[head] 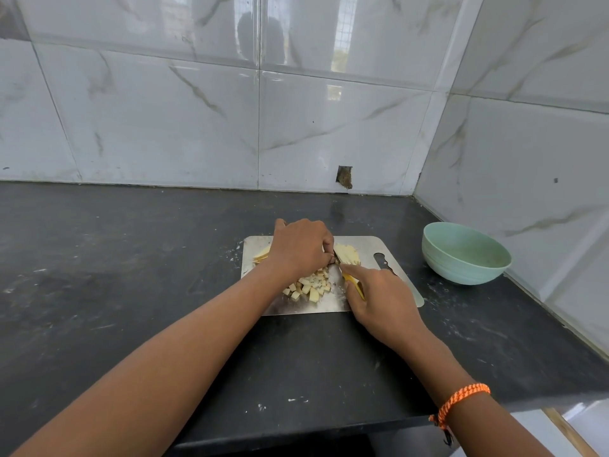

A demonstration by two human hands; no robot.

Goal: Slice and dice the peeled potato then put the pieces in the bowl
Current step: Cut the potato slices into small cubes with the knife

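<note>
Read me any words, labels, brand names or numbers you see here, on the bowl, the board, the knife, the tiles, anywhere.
None: no readable text in this view.
Bowl: plain green, no label visible.
Cutting board: bare metal, no marking visible.
Knife: yellow handle mostly hidden by the right hand, no print visible.
Wall tiles: only marble veining and reflections.
Wristband: orange braid, no lettering.

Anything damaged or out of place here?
Yes: the wall tile has a broken, dirty hole just above the counter, behind the cutting board. White specks and smears dot the counter round the board. Bowl sits upright.
</note>
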